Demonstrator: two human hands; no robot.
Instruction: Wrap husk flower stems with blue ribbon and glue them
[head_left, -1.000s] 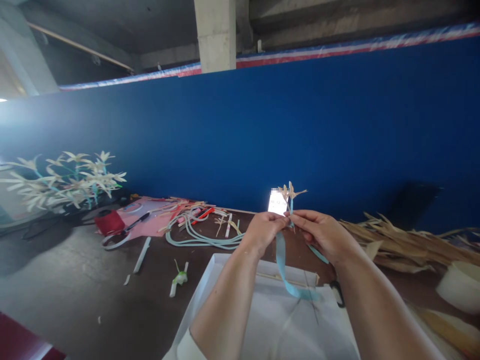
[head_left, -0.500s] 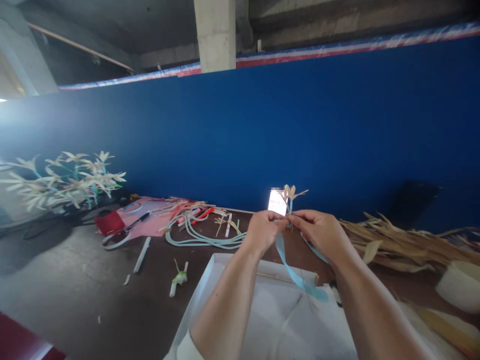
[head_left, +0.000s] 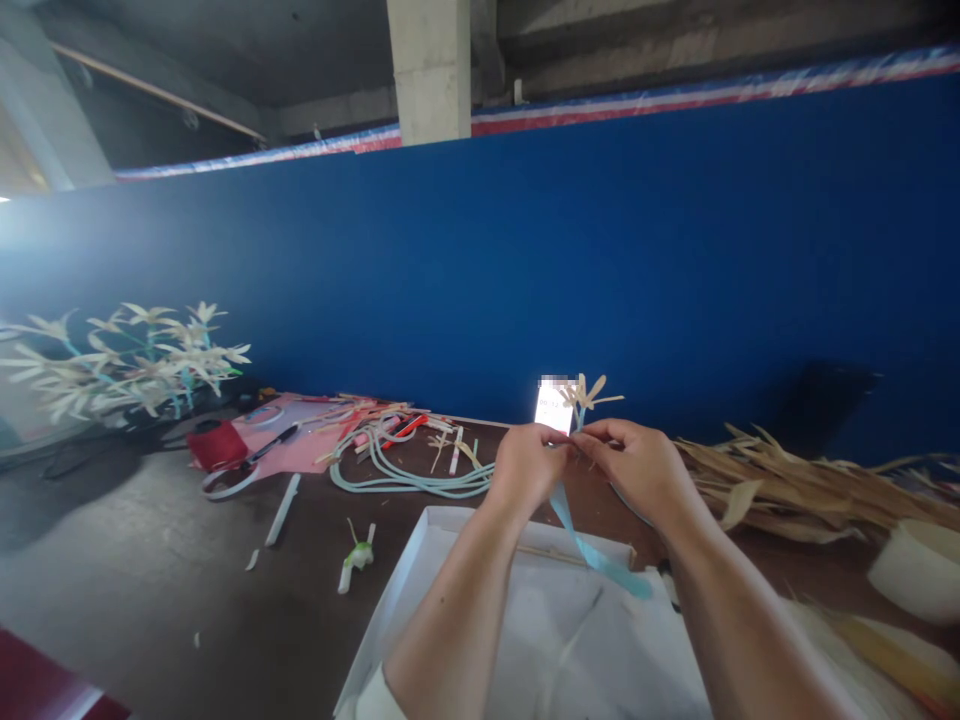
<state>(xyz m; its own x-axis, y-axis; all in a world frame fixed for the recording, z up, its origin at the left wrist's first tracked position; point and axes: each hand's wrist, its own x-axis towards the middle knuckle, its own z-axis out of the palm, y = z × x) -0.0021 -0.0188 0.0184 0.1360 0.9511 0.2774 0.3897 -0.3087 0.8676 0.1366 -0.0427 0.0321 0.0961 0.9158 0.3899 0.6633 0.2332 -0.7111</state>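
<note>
A small flower with pale straw-coloured petals (head_left: 587, 394) stands upright above my fingertips, on a light-blue stem. My right hand (head_left: 637, 462) pinches that stem from the right, thumb and forefinger together. From the left, my left hand (head_left: 527, 466) is closed in a pinch at the same spot, where a strip of light-blue tape (head_left: 592, 555) comes out below the fingers and droops toward a white box lid (head_left: 442, 522). The fingertips touch or nearly touch, and they hide the join of tape and stem. A lit phone (head_left: 553, 408) stands just behind the hands.
Coiled pale-blue tubing (head_left: 405, 487) and pink sheets (head_left: 292, 440) lie to the left, with a red tape roll (head_left: 215, 446). Finished-looking flowers (head_left: 150, 355) stand far left. Dried husks (head_left: 780, 485) and a white roll (head_left: 919, 570) lie right. A blue partition (head_left: 480, 270) rises behind.
The flower has turned, its petals now spread at a different angle and more toward the right. Both hands stay almost in place, with fingers closer together; the hanging tape has shifted slightly.
</note>
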